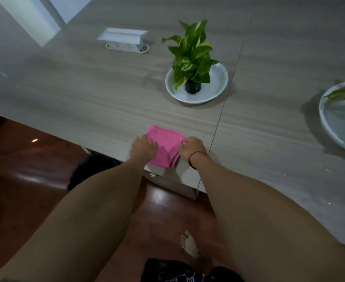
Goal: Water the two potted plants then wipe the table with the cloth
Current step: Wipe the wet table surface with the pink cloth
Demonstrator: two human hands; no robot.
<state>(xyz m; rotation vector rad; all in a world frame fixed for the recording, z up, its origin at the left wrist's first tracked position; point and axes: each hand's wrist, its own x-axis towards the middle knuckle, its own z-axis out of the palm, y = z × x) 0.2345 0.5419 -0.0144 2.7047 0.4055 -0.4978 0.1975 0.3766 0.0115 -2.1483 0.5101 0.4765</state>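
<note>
Holding one cloth (164,148): two hands (144,148) (192,148); two plants (192,49) (344,92).

Far right of the folded pink cloth (164,148), a round pale plate (334,127) is cut off by the picture's edge. Only a few leaves (344,93) of its plant show, and no pot. The left hand (144,148) hides the cloth's left edge; whether it grips or only presses is unclear. The right hand (192,148) buries its fingertips in the fold it pinches. Beyond the cloth, the white socket box (126,40) is too blurred to count its outlets. Left of the cloth, under the desk (86,88), a dark shape (90,171) cannot be identified.
</note>
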